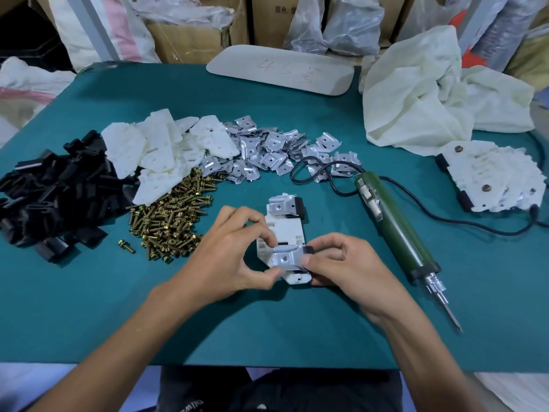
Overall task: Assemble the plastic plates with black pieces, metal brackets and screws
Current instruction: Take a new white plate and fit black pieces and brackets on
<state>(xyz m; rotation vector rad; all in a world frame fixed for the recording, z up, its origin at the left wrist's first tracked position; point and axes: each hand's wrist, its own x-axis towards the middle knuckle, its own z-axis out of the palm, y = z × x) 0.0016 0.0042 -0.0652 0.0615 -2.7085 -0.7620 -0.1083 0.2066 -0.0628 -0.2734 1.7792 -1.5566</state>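
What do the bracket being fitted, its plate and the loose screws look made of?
Bracket: thin sheet metal, dull silver, folded edges catching light. Plate: white plastic, matte, moulded ribs and slots. Screws: metal, yellowish brass-coloured plating, probably coated steel; shiny heads.

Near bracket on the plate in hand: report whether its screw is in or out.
Out. The near bracket shows an empty centre hole, no screw head; the screwdriver lies unheld on the table.
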